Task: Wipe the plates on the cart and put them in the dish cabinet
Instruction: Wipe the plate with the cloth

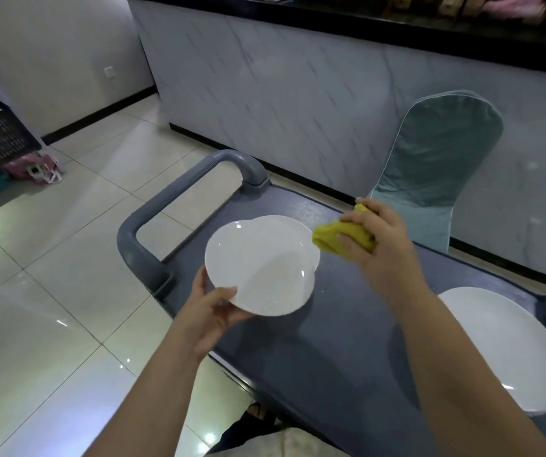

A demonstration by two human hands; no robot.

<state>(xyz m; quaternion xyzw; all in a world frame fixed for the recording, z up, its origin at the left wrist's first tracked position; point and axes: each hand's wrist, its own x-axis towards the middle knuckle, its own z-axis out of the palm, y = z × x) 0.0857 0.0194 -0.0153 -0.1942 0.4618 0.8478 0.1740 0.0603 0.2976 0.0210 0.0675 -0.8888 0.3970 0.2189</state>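
Head view, items as they are lying. Left hand [213, 313]: I am gripping a white plate [261, 265] by its near rim, thumb over the face and fingers curled underneath, and tilting it up above the left end of the cart's surface [347, 324]. Right hand [380, 245]: I am clutching a bunched yellow cloth [331, 237], fingers wrapped round it, and holding it just beside the plate's right edge; I cannot tell whether it is touching. Second plate [284, 222]: lying behind the held one, only its far rim showing. Large plate [502, 351]: resting flat at the cart's right end, well apart from both hands and nearer my right arm. Relation that matters: the cloth is sitting to the right of the held plate's upturned face, so I am judging that the wipe is calling for a short leftward sweep by the right hand while the left is steadying the plate.
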